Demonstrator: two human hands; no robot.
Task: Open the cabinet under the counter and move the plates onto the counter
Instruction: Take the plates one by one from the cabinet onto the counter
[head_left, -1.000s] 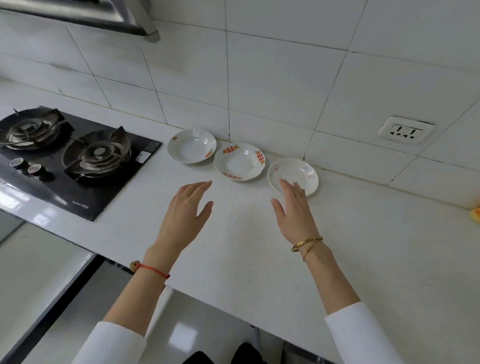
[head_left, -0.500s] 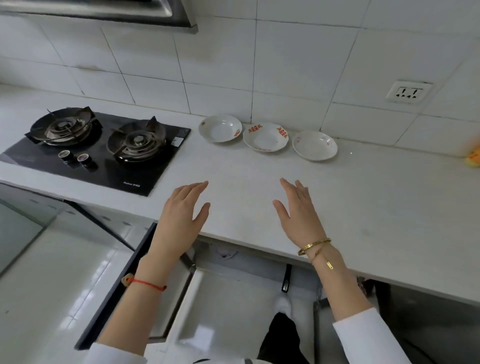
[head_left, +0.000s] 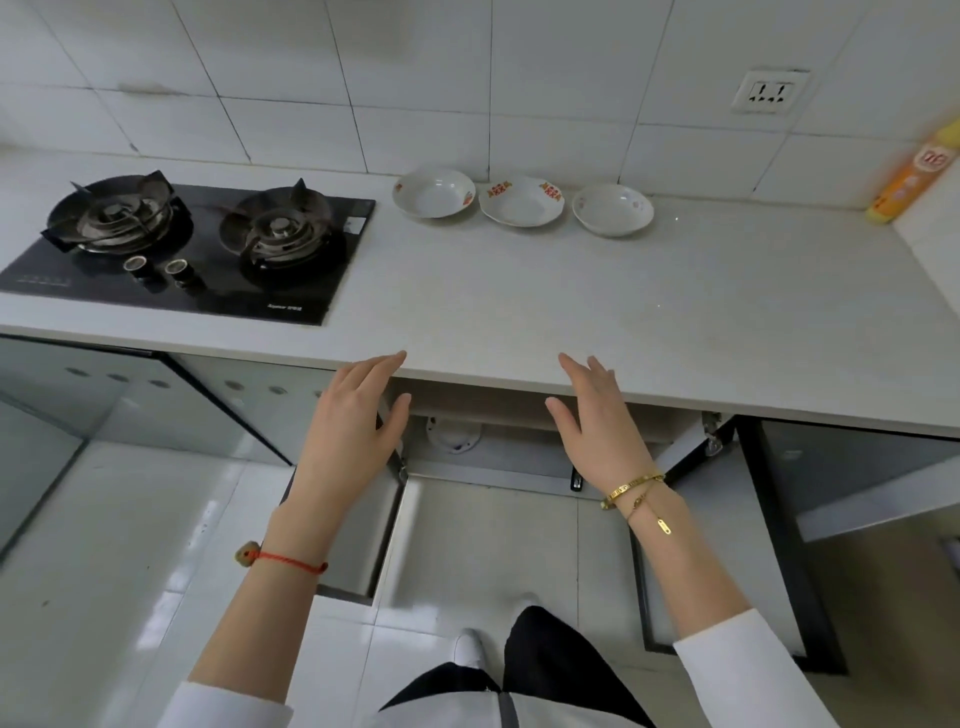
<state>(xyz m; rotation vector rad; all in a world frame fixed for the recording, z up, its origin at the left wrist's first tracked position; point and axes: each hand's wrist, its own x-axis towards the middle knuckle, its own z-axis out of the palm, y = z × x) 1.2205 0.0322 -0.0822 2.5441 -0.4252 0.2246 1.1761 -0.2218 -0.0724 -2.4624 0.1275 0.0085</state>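
Head view over a white desk (head_left: 571, 291). Three plates stand in a row near the tiled wall: left plate (head_left: 434, 192), middle plate (head_left: 521, 201) with red rim motifs, right plate (head_left: 613, 209). Below the desk edge the cabinet (head_left: 498, 441) stands open, both doors swung out; its interior is largely hidden by the desk edge and the hands, with one pale round object inside, indistinct. Left hand (head_left: 348, 431) and right hand (head_left: 597, 421) hover before the opening, each grip spread and holding nothing. The hob (head_left: 187, 244) carries small unreadable print. An orange bottle (head_left: 914, 176) is blurred and cropped at the right edge.
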